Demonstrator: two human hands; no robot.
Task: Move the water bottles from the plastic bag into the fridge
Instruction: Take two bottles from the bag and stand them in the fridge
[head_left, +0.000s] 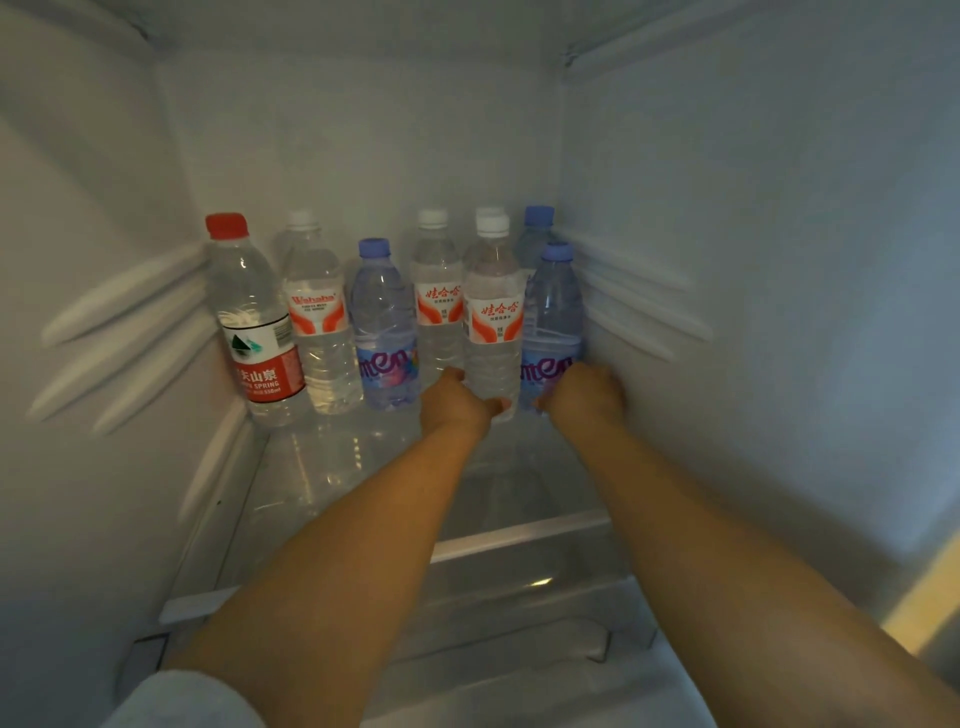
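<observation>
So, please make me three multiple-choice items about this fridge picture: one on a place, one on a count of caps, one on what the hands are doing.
1. Where does the red-capped bottle stand in the row?
A. far left
B. far right
C. in the middle

2. How many bottles with blue caps are on the glass shelf?
A. one
B. three
C. five

3. What is the state of the left hand?
A. flat on the shelf, apart from any bottle
B. closed around the base of a white-capped bottle
C. holding a plastic bag

Answers:
1. A, since it stands nearest the left wall.
2. B, since blue caps show at the centre-left, right front and right rear.
3. B, since its fingers wrap the bottle's bottom, while the right hand grips a blue-capped bottle beside it.
</observation>
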